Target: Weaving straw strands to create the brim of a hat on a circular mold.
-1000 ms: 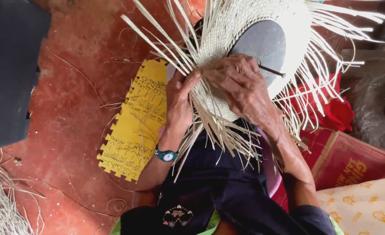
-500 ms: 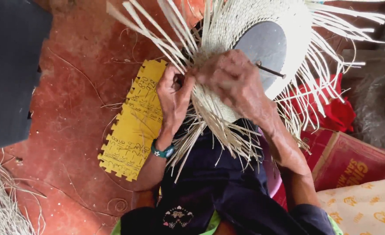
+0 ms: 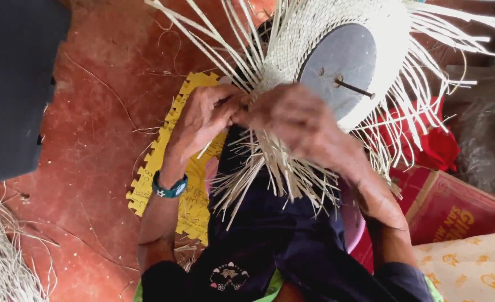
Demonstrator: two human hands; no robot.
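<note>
A half-woven straw hat [image 3: 309, 28] sits over a grey round block [image 3: 342, 70] with a dark peg in it. Loose pale straw strands [image 3: 270, 179] fan out from its edge on all sides. My left hand [image 3: 202, 120], with a teal watch on the wrist, pinches strands at the woven edge. My right hand [image 3: 298, 120] meets it there, fingers closed on strands beside the block. Both hands touch at the weave's lower-left edge, above my dark-clothed lap.
A yellow foam puzzle mat [image 3: 163, 162] lies on the red floor [image 3: 102, 112]. Red cloth [image 3: 432, 140] and a red box [image 3: 460, 207] are at right. A pile of straw [image 3: 1, 257] lies lower left. A dark shape [image 3: 12, 84] fills the upper left.
Both hands have shifted up and left along the hat's edge and drawn closer together. The hat and block have tilted slightly, showing more of the grey face.
</note>
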